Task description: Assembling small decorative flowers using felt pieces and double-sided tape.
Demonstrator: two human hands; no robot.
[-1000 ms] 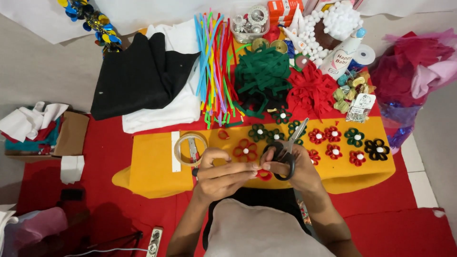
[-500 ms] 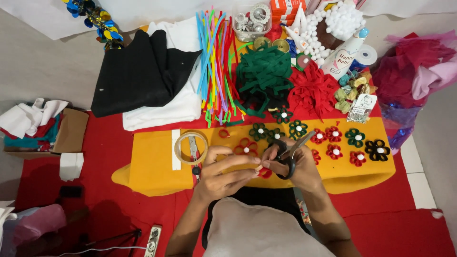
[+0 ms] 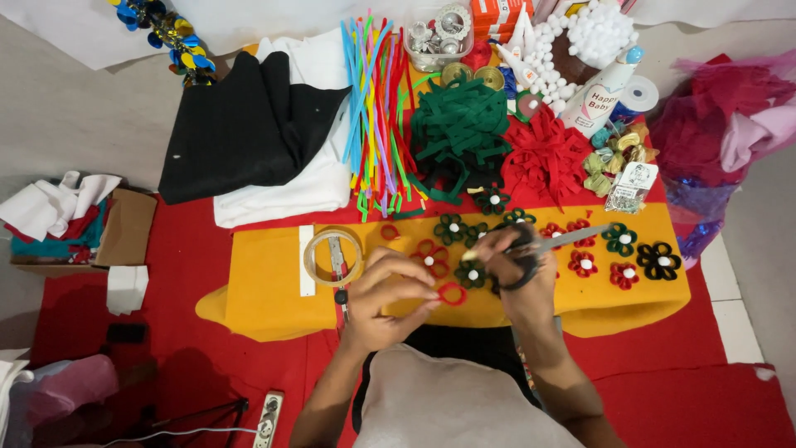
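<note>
— Over the yellow felt sheet [image 3: 265, 290], what lies there?
— Felt flowers [image 3: 628, 272] in red, green and black, plus a tape roll [image 3: 333, 256].
— And the right hand [image 3: 518, 278]?
— Closed through the handles of the scissors [image 3: 547, 245], blades pointing right.
— The left hand [image 3: 390, 294]?
— Fingers pinched on a red felt ring [image 3: 452, 293], just above the sheet's near edge.
</note>
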